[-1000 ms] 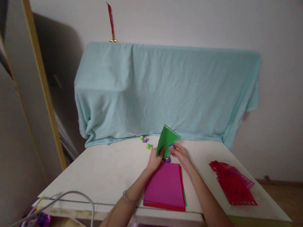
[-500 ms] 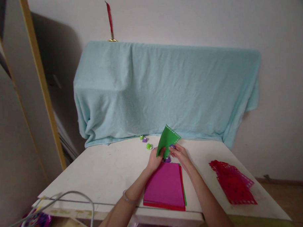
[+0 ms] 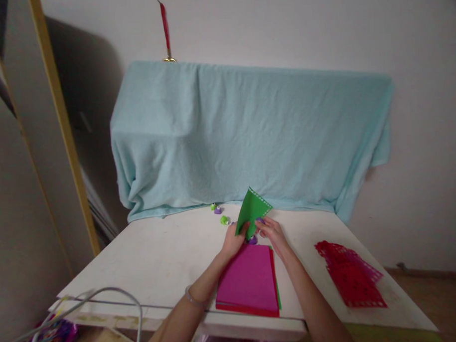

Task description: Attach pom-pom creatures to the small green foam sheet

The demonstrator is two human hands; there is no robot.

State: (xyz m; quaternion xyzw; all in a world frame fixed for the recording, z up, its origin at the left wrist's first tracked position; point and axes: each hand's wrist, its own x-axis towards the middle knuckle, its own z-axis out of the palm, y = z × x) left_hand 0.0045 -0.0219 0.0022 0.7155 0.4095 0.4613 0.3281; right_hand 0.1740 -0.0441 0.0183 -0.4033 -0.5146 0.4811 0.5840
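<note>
My left hand [image 3: 233, 241] pinches the lower edge of a green sheet [image 3: 252, 210] that stands tilted up, its top edge lined with punched holes. At the sheet's right side my right hand [image 3: 272, 233] presses a small purple punch [image 3: 253, 238] against it. Both hands hover just beyond a stack of coloured sheets [image 3: 250, 281] with a magenta one on top, lying near the front edge of the white table [image 3: 156, 258].
Small green and purple punches [image 3: 220, 214] lie behind my hands. Red punched sheets [image 3: 349, 274] sit at the table's right. A light blue cloth [image 3: 249, 135] drapes a bulky shape at the back. A grey cable [image 3: 105, 300] loops at the front left corner.
</note>
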